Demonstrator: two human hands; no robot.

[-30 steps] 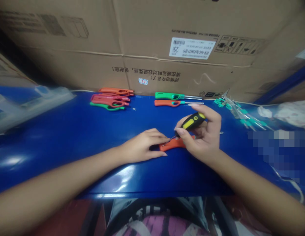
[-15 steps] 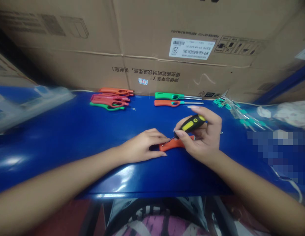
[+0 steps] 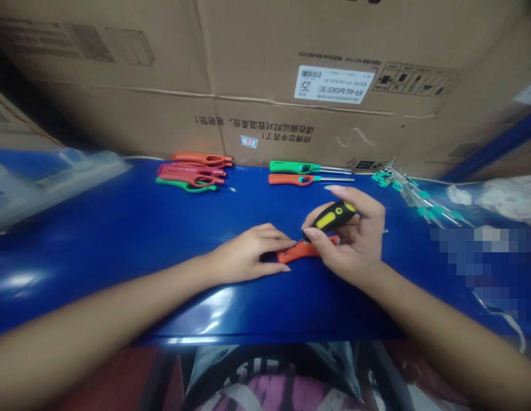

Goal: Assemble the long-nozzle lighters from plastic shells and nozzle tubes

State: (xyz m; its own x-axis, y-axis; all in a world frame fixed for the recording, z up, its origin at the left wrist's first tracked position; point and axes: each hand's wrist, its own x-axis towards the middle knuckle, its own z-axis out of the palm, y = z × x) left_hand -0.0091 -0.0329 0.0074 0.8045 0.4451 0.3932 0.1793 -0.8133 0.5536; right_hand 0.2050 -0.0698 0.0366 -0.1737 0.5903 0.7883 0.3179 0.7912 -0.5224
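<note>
An orange long-nose lighter (image 3: 306,250) lies on the blue table, partly hidden behind my right hand. My left hand (image 3: 252,254) grips its left end between thumb and fingers. In my right hand (image 3: 355,231) is a screwdriver (image 3: 332,219) with a black and yellow handle. Its shaft slants down to the left, and the tip meets the lighter's left end near my left fingertips. The right thumb and fingers pinch the lower handle while the index finger extends over the top end.
Along the cardboard box (image 3: 248,68) lie several orange, red and green lighter handles (image 3: 192,171). A green lighter (image 3: 291,167) and an orange lighter (image 3: 289,180) with metal tubes lie farther right. Several metal tubes with green parts (image 3: 419,197) are heaped at right; a clear plastic container (image 3: 55,188) stands left.
The screwdriver handle has shifted very slightly to the left with my right hand. My left hand and the orange lighter stay in place.
</note>
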